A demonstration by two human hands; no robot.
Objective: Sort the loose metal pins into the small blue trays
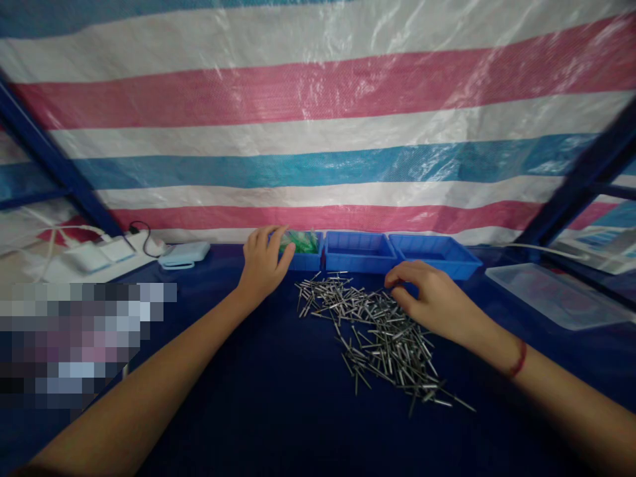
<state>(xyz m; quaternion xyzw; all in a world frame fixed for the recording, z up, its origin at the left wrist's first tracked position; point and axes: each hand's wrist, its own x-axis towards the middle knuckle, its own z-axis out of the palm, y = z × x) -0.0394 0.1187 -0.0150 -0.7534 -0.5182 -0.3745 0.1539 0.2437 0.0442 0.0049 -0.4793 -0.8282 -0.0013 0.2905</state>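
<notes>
A spread-out heap of thin metal pins, which look like blind rivets (pixel 377 324), lies on the dark blue tabletop. My left hand (pixel 263 258) is open, its fingers apart, at the left end of a blue bin (pixel 304 262) that holds green plastic bags (pixel 303 241). It hides part of that bin. At the heap's upper right edge is my right hand (pixel 427 295), with fingers curled and thumb tip close to the index fingertip. Whatever is between those fingertips is too small to make out.
Two more blue bins, a middle one (pixel 360 266) and a right one (pixel 442 265), stand in the row. A clear plastic lid (pixel 556 295) lies at right. At left are a power strip (pixel 106 255) with cables and a light blue device (pixel 185 254). A striped sheet (pixel 318 152) hangs behind.
</notes>
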